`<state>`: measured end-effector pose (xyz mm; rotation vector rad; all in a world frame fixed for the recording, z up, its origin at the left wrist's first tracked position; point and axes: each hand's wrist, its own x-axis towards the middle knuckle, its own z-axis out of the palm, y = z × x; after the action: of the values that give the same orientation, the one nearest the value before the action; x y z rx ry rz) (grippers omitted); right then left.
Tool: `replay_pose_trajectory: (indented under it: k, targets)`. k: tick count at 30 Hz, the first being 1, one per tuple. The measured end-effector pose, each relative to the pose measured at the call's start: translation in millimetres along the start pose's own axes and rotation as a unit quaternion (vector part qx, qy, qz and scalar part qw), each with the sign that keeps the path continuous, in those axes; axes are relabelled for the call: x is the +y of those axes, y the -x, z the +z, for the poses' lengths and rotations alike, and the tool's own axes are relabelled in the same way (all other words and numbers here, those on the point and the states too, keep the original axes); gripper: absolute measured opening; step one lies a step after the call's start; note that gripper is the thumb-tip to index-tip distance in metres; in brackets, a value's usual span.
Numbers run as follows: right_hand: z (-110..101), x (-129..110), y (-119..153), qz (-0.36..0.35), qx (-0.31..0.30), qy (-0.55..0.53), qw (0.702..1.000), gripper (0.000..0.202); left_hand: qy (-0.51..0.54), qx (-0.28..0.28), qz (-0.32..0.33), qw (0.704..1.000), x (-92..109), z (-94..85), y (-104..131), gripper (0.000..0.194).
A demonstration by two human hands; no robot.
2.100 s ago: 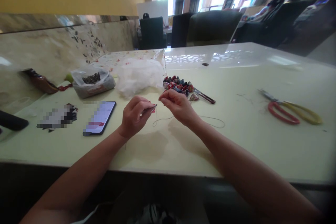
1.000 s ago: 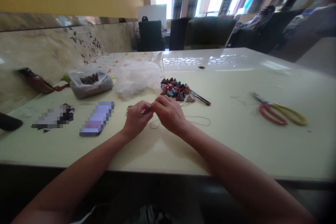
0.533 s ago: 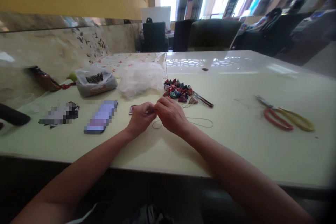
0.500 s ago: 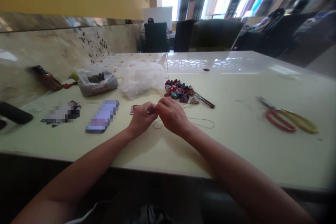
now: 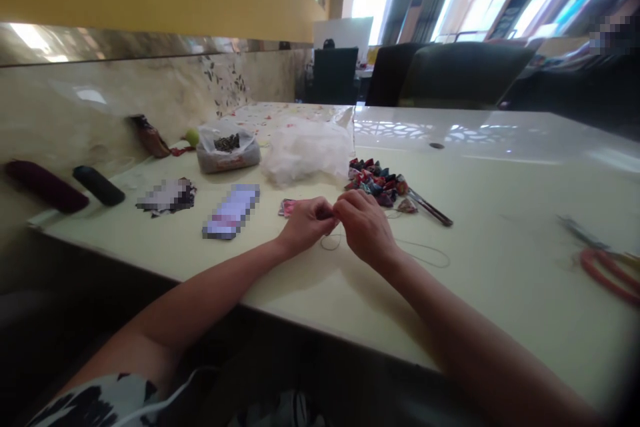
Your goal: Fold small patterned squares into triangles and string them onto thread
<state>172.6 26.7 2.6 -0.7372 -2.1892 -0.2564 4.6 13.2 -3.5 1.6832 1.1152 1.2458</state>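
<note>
My left hand (image 5: pixel 306 225) and my right hand (image 5: pixel 367 225) meet fingertip to fingertip above the table, both closed in a pinch. A small dark bit shows in the left fingers, too hidden to name. Thin thread (image 5: pixel 425 253) lies in loops on the table below and beside the right hand. Just behind my left hand is a small stack of pink patterned cloth (image 5: pixel 291 207). Beyond my right hand sits a heap of small stuffed cloth pieces (image 5: pixel 376 180) in several colours, with one separate piece (image 5: pixel 407 205) near it.
Metal tweezers (image 5: pixel 431 207) lie beside the heap; scissors (image 5: pixel 607 267) with red and yellow handles are at far right. White stuffing (image 5: pixel 306 150), a bag of dark bits (image 5: pixel 230 150), a phone (image 5: pixel 233 211), cloth scraps (image 5: pixel 167 197) and two dark rolls (image 5: pixel 47 185) occupy the left.
The view has turned left, so everything sits farther right in the picture and a purple roll shows more fully. My hands stay pinched together with little visible change.
</note>
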Motion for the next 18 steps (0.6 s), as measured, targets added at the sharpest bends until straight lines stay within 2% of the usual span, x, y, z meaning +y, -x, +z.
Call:
replay_pose_trajectory:
  k: [5,7,9,11,14,16,18]
  targets:
    - [-6.8,-11.4,-3.7,-0.016,0.065,-0.011,0.998,0.024,-0.017,-0.011,0.009,1.0,2.1,3.0,0.9,0.015]
    - [-12.5,-17.0,-5.9,0.012,0.103,-0.059,0.993,0.024,-0.031,-0.009,0.016,0.999,1.9,3.1,0.6,0.014]
    - [-19.2,-20.2,-8.3,0.072,0.136,-0.144,0.978,0.022,-0.031,-0.003,0.01,0.999,-0.2,1.7,-0.9,0.011]
    - [-26.1,-19.4,-11.3,0.153,0.149,-0.256,0.943,0.018,-0.023,0.009,-0.002,1.0,-3.6,-1.5,-3.9,0.009]
    - [-38.7,-8.9,-17.9,0.276,0.146,-0.422,0.851,0.019,-0.017,0.038,-0.007,0.999,-8.5,-10.4,-10.8,0.01]
    - [-51.5,5.0,-22.2,0.326,0.149,-0.489,0.795,0.023,-0.021,0.069,-0.004,0.997,-10.5,-18.2,-16.1,0.011]
    - [-70.5,25.0,-22.6,0.341,0.165,-0.512,0.771,0.028,-0.032,0.1,0.001,0.995,-11.6,-26.1,-20.9,0.012]
